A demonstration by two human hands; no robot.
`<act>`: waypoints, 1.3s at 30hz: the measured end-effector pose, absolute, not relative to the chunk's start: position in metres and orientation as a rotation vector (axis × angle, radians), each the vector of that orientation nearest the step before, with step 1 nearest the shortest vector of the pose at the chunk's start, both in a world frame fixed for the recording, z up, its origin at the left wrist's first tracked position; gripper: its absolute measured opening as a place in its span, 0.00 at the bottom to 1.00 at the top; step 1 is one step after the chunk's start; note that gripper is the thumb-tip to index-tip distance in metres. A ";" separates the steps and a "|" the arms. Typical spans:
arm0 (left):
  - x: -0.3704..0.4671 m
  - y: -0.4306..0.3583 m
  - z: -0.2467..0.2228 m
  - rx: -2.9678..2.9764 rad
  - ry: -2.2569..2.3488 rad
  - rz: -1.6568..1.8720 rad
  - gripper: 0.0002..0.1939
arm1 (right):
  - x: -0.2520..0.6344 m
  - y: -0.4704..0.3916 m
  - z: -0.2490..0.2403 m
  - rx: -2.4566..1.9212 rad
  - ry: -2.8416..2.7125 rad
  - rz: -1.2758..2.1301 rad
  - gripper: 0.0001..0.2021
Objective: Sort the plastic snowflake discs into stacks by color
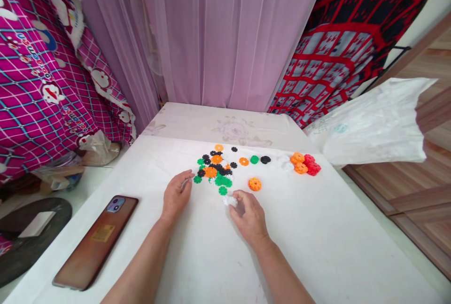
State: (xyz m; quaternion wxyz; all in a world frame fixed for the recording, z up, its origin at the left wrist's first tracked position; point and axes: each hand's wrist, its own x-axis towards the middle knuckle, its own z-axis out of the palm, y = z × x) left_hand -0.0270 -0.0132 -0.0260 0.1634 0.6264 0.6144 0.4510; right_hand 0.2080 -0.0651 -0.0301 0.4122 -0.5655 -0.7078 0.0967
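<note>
My right hand pinches a cluster of white notched plastic discs between thumb and fingers, just above the white tabletop. At the left edge of a loose pile lies my left hand, fingers slightly bent and apart, with nothing seen in it. The pile mixes green discs, black discs and orange discs, with some white ones partly covered. One green disc sits close to the white cluster. To the right of the pile is a joined orange piece.
Farther right stand joined white discs, orange discs and red discs. A row of single discs, including a black one, runs behind. A brown phone lies at left. A white plastic bag hangs by the right edge.
</note>
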 end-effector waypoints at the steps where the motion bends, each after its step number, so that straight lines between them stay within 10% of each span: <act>1: -0.027 -0.013 -0.026 1.791 1.752 1.283 0.13 | 0.207 -0.064 -0.030 -1.429 -1.792 0.245 0.12; 39: -0.028 -0.012 -0.028 1.827 1.746 1.250 0.13 | 0.223 -0.047 -0.006 -1.344 -2.240 0.398 0.20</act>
